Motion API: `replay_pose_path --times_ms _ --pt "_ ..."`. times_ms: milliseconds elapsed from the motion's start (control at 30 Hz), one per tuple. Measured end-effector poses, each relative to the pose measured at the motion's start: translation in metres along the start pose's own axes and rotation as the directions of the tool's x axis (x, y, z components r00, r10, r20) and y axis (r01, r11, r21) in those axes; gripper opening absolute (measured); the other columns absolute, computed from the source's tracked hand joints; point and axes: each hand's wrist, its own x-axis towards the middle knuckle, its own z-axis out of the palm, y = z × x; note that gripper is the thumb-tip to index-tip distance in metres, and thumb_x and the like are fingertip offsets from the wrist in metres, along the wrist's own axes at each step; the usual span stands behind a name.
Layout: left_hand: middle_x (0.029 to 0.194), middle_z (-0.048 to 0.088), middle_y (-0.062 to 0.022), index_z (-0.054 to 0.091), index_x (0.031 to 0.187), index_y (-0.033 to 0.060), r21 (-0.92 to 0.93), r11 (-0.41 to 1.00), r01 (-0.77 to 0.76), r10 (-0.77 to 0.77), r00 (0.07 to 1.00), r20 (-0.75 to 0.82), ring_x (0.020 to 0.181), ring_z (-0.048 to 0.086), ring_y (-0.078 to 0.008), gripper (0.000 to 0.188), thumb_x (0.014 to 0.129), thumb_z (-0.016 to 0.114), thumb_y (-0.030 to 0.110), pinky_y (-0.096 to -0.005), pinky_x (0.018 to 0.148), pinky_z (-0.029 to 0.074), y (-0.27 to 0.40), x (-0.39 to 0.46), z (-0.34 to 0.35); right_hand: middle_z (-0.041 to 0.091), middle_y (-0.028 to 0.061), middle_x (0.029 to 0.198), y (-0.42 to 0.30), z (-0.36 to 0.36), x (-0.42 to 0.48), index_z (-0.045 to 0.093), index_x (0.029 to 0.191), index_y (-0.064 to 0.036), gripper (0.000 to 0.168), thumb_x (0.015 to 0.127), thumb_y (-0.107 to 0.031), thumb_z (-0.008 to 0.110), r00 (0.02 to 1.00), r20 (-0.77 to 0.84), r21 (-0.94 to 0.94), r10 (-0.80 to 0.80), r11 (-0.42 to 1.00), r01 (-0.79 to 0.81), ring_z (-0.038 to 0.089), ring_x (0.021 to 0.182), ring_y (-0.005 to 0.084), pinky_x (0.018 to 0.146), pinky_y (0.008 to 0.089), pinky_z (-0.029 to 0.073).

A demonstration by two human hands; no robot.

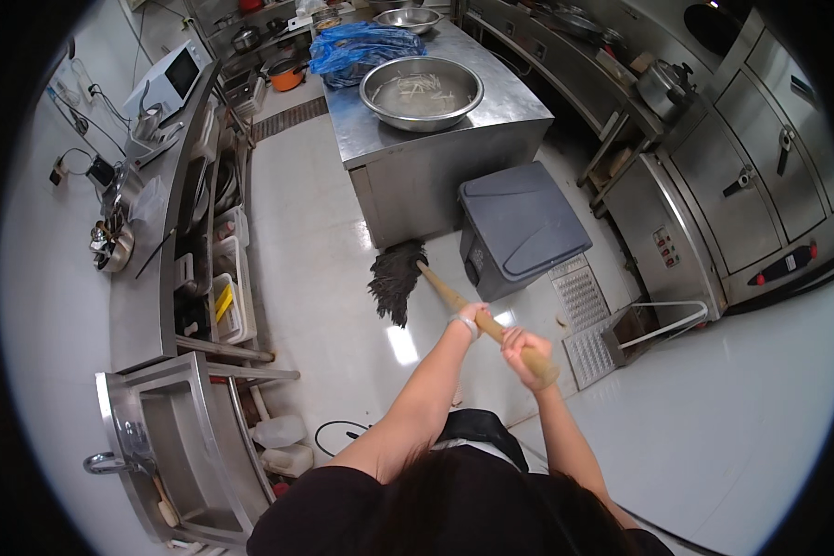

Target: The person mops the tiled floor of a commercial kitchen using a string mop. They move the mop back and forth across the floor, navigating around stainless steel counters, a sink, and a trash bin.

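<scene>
Both of my hands grip the wooden handle [443, 288] of a mop. My left hand [472, 318] holds it lower down, with a pale band around the wrist. Closer to the handle's top end, my right hand [524, 353] is closed around the wood. The dark mop head [397, 279] rests on the light, shiny floor [306, 243], spread beside the near bottom corner of a stainless steel table [417, 187]. To the right of the mop stands a grey lidded bin [525, 219].
A steel basin [422, 94] with pale strips in liquid and a blue plastic bag [361, 48] sit on the table. At left are a steel counter [146, 278] and a sink [187, 452]. A steel cabinet [730, 174] and a floor drain grate [580, 292] lie right.
</scene>
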Motion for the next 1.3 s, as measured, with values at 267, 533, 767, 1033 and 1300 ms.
replay_pose_path --times_ms 267,533,767,1033,1300 --pt "0.056 0.045 -0.0051 0.041 0.063 0.0074 -0.019 0.993 -0.119 0.118 0.992 -0.043 0.048 0.045 -0.0203 0.020 0.073 0.058 0.012 -0.0309 0.047 0.043 0.024 0.014 0.014 0.057 0.0104 0.081 -0.082 -0.011 0.041 0.053 0.073 -0.003 0.013 0.066 -0.004 0.064 0.994 0.081 -0.475 0.069 0.880 -0.022 0.057 0.077 0.0231 0.069 0.0306 0.045" --pt "0.051 0.041 -0.0059 0.038 0.059 0.0072 0.019 0.995 -0.103 0.103 0.994 -0.040 0.045 0.043 -0.0214 0.017 0.069 0.052 0.007 -0.0314 0.045 0.041 -0.004 0.008 -0.019 0.058 0.0090 0.087 -0.122 0.021 -0.010 0.059 0.079 -0.005 0.013 0.067 -0.008 0.062 0.981 -0.053 -0.758 0.189 0.632 -0.162 0.057 0.078 0.0263 0.065 0.0332 0.047" --pt "0.047 0.039 -0.0054 0.037 0.056 0.0085 -0.014 0.992 -0.128 0.129 0.990 0.053 0.042 0.041 -0.0210 0.015 0.068 0.047 0.011 -0.0314 0.044 0.039 0.023 0.044 -0.049 0.061 0.0110 0.074 -0.132 0.040 0.022 0.062 0.077 -0.006 0.010 0.068 -0.008 0.058 0.980 0.037 -0.844 0.195 0.531 -0.074 0.059 0.066 0.0278 0.058 0.0329 0.047" --pt "0.054 0.041 -0.0037 0.036 0.063 0.0080 -0.325 0.928 -0.180 0.158 0.983 -0.094 0.048 0.045 -0.0171 0.012 0.069 0.047 0.007 -0.0311 0.049 0.043 0.009 -0.041 0.024 0.062 0.0134 0.077 -0.171 0.003 0.074 0.063 0.080 -0.001 0.013 0.068 -0.004 0.058 0.922 0.085 -0.656 0.379 0.717 -0.235 0.061 0.067 0.0254 0.062 0.0284 0.047" --pt "0.056 0.044 -0.0044 0.042 0.063 0.0064 -0.406 0.885 -0.227 0.201 0.974 -0.106 0.050 0.046 -0.0178 0.009 0.067 0.050 0.006 -0.0287 0.050 0.046 0.011 -0.009 -0.052 0.063 0.0122 0.077 -0.189 0.007 0.094 0.063 0.082 -0.001 0.014 0.068 -0.003 0.060 0.844 0.217 -0.615 0.491 0.740 -0.273 0.062 0.068 0.0180 0.064 0.0243 0.047"
